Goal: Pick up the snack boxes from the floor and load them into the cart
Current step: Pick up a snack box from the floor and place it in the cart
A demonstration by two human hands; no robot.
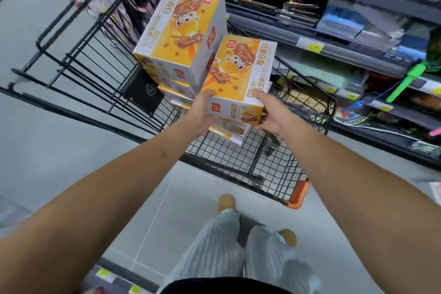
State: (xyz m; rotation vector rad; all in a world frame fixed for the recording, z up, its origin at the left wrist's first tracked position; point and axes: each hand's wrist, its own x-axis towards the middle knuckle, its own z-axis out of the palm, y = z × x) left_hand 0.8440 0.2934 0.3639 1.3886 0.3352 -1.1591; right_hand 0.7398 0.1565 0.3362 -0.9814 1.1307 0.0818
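I hold a yellow-and-white snack box over the black wire cart. My left hand grips its near left corner and my right hand grips its near right corner. The box rests on or just above other snack boxes stacked inside the cart. Beside it to the left, a larger stack topped by another snack box stands higher in the cart. More boxes show beneath, partly hidden.
Store shelves with packaged goods and yellow price tags run along the right side. The cart has an orange corner bumper. Grey floor lies left and in front. My legs and shoes stand behind the cart.
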